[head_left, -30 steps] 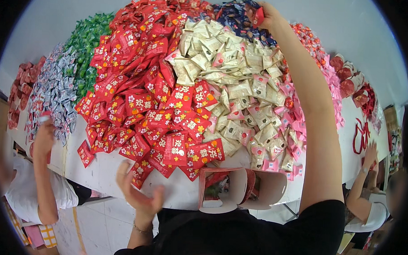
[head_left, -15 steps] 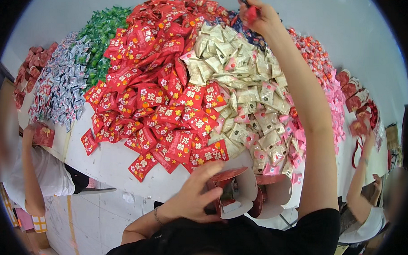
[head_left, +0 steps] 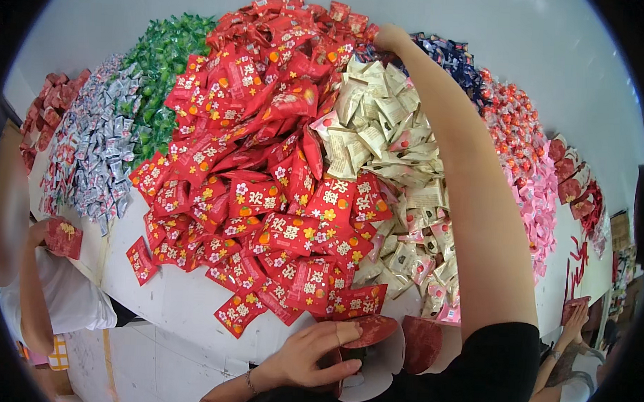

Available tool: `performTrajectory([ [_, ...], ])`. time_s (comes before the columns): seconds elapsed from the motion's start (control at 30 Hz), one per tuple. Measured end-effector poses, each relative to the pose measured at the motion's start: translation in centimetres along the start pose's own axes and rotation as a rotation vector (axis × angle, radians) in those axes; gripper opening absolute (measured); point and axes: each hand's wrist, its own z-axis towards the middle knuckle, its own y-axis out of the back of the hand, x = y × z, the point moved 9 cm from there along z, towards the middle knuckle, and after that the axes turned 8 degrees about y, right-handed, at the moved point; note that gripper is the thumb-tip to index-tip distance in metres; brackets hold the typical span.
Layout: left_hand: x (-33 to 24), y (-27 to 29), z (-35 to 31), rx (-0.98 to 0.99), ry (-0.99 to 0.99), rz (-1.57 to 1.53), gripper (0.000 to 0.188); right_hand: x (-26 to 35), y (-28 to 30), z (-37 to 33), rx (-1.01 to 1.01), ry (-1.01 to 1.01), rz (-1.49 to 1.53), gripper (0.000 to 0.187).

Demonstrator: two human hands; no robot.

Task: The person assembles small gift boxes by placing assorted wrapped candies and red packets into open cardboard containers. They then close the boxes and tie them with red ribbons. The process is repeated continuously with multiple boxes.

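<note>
Red box (head_left: 389, 356), its mouth open, is at the near edge of the surface (head_left: 184, 295), with a second red box (head_left: 423, 345) just beside it on the right. Our left hand (head_left: 309, 356) is at its left side: thumb and fingers stand apart, the fingers touching a raised flap (head_left: 374, 330), though we cannot tell how firmly they press. Our right hand (head_left: 393, 37) is stretched toward the far edge, where red packets (head_left: 285, 231) meet dark blue packets (head_left: 454, 64); its fingers are hidden, so we cannot tell whether they are apart or clamped on anything. For this reach, we judge it wise to lift the forearm (head_left: 472, 178) clear of the cream packets (head_left: 368, 103), lest the pile slide. A light pinch should suit such smooth wrappers better than a grab. Our left fingers do best by steadying the box without bending its flap.
</note>
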Motion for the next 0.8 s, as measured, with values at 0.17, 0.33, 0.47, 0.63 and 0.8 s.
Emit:
performTrajectory([
  [0.17,0.4,0.3,-0.3,-0.016,0.020,0.041,0.052,3.6,-3.8,1.4,0.234,-0.058,0.209,0.019],
  [0.33,0.2,0.4,-0.2,-0.046,-0.018,0.026,0.051,2.1,-1.6,-2.7,0.161,-0.400,1.037,0.017],
  [0.47,-0.3,0.6,0.0,-0.061,-0.069,0.039,0.048,-0.5,3.4,-2.8,-0.152,-0.271,1.423,0.013],
  [0.63,-1.2,0.7,0.1,-0.077,-0.125,0.086,0.047,4.7,8.4,-7.4,0.356,0.236,0.649,0.025],
  [0.8,0.6,0.3,-0.1,-0.072,0.036,-0.051,0.041,5.3,8.3,-11.5,0.146,0.458,0.457,0.015],
])
